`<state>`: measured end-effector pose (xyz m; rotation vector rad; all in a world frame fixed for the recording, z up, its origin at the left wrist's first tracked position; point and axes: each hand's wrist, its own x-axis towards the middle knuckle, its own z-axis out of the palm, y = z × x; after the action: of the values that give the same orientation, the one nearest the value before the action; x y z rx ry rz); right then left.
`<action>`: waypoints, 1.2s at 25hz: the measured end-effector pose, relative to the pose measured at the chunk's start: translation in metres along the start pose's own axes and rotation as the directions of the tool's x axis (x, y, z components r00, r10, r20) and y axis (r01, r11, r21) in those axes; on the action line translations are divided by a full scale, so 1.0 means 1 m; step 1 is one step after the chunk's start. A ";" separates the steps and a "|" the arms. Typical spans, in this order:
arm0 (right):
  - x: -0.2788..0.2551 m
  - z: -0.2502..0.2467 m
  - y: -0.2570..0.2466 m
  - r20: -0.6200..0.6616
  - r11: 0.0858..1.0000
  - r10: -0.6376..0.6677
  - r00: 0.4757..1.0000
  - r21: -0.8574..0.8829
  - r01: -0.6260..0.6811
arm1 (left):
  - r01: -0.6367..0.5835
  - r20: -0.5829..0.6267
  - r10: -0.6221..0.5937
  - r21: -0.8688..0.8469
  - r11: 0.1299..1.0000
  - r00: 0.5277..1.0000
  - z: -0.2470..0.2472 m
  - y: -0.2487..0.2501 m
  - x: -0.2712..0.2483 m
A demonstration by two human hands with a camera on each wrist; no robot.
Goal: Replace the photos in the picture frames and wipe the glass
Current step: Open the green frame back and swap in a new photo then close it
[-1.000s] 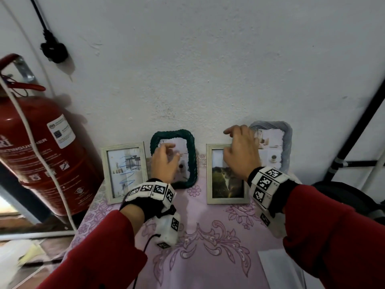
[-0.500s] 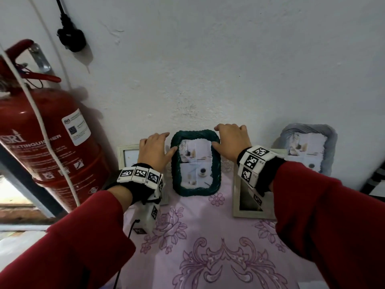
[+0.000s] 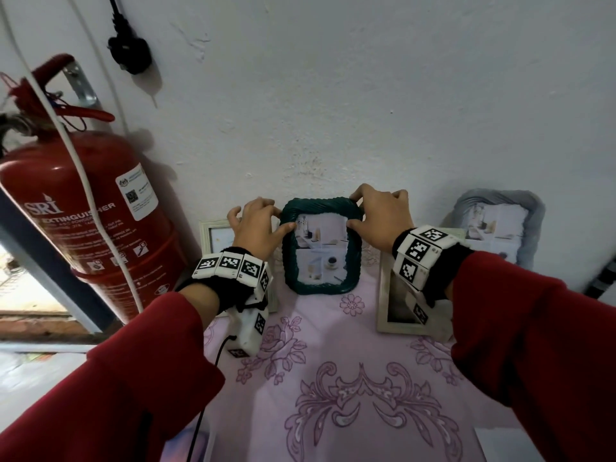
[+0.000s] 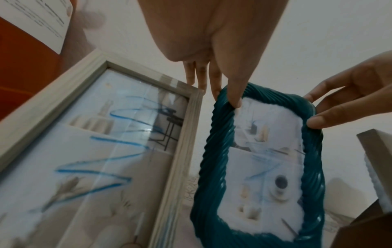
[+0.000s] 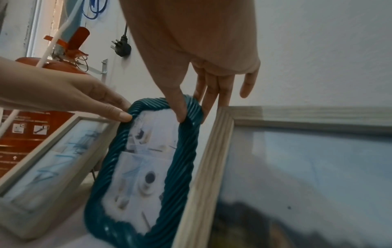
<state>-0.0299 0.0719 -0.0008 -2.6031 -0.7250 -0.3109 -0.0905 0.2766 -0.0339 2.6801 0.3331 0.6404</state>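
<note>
Both hands grip the top corners of a green picture frame (image 3: 320, 241) standing on a table by the wall.

Left hand (image 3: 256, 225) and right hand (image 3: 378, 216) each pinch it, thumb in front, fingers behind. Blue scribbles mark its glass, so wiping and the photo swap seem undone.

The left hand (image 3: 255, 228) and its wrist gear cover most of the pale wooden frame (image 3: 213, 233) in the head view; only its upper left corner shows. The right forearm hides much of the second wooden frame (image 3: 388, 305). Behind the green frame (image 3: 321, 288), the fingers (image 5: 208, 100) of the right hand (image 3: 380, 221) go out of sight. The photo in the second wooden frame is blurred in the right wrist view, perhaps a landscape. The fire extinguisher (image 3: 83, 221) runs off the left edge.
</note>
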 end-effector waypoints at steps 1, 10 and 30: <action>-0.005 -0.005 -0.002 -0.014 0.999 0.001 1.000 0.041 0.000 | 0.009 -0.007 -0.009 -0.021 1.000 1.000 -0.006 0.003 -0.004; -0.061 -0.074 -0.033 -0.159 0.929 -0.042 0.986 0.357 0.097 | -0.069 -0.138 0.012 -0.417 0.906 0.990 -0.081 0.041 -0.059; -0.271 -0.076 -0.035 0.035 0.345 0.046 0.998 0.937 -0.049 | 0.137 0.113 -0.091 -0.934 0.330 0.989 -0.063 0.093 -0.275</action>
<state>-0.2833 -0.0549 -0.0079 -1.4550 -0.5571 0.1431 -0.3463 0.1268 -0.0509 1.4766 0.0636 0.4896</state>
